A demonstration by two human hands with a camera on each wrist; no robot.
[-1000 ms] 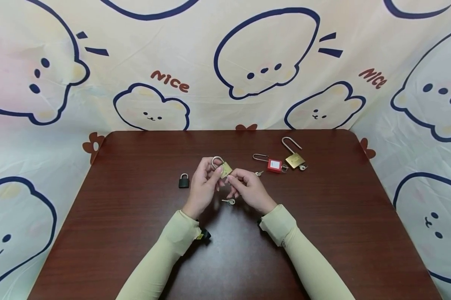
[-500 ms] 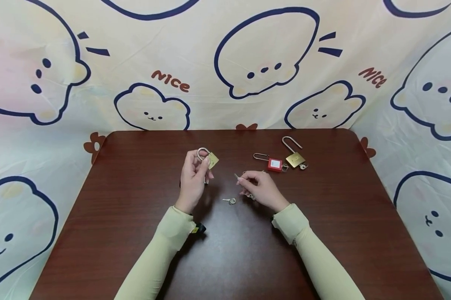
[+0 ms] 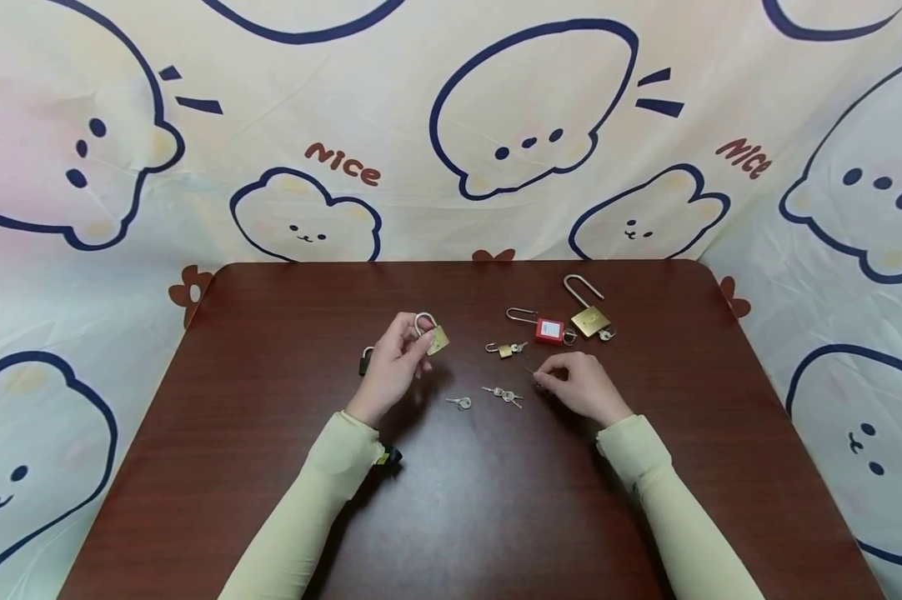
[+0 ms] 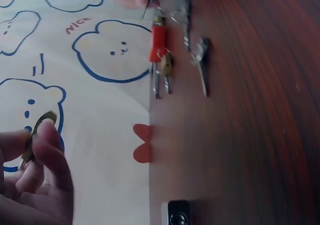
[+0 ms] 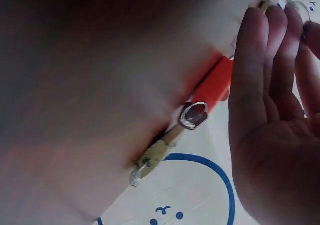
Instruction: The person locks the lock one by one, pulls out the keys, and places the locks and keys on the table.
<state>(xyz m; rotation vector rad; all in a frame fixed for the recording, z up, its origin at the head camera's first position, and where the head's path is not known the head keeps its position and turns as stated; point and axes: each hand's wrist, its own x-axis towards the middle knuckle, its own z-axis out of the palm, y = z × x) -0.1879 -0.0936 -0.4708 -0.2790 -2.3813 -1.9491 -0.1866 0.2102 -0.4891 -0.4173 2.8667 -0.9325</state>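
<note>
Dark tabletop [image 3: 481,500] lies beneath both hands. The left hand [image 3: 393,367] pinches a brass lock [image 3: 438,339]; the right hand [image 3: 580,385] pinches something thin, probably a key [image 3: 530,372]. Loose keys [image 3: 507,395] lie between them. Good handling likely means steadying the lock by its edges, keyhole uncovered, with the key's shaft kept free. The left hand partly hides a black lock [image 3: 364,365]; the brass lock's keyhole cannot be made out.

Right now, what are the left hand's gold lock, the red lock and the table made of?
The held gold lock looks like brass: yellow, metallic body; its loop is silvery, maybe steel. The red lock has a smooth red body, perhaps plastic or painted metal. The table looks like polished wood, with streaky grain and soft shine, or a wood-look covering.
</note>
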